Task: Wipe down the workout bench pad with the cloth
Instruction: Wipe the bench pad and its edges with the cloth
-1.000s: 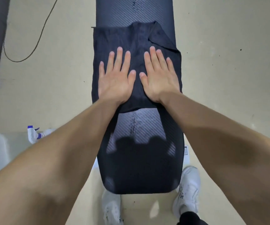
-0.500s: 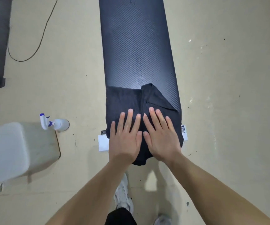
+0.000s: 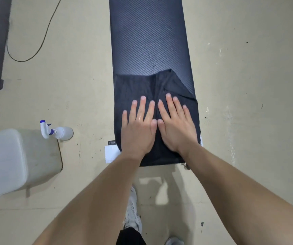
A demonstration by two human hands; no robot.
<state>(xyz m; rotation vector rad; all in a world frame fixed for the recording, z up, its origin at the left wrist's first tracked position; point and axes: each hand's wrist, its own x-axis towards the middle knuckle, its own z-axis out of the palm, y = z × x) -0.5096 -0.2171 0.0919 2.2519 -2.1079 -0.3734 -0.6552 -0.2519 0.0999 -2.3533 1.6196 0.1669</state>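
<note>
The dark cloth (image 3: 133, 89) lies spread over the near end of the bench pad (image 3: 149, 36). The left hand (image 3: 138, 128) and right hand (image 3: 175, 124) press flat on it side by side, fingers straight. A spray bottle (image 3: 57, 132) lies left of the pad

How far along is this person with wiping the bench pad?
Done: one stroke, it seems; a second ago the cloth lay farther up the bench pad, and now it sits at the near end. In hand: the left hand and right hand press flat on it, side by side. Left: the bare far stretch shows no sign either way, so further passes may remain.
</note>
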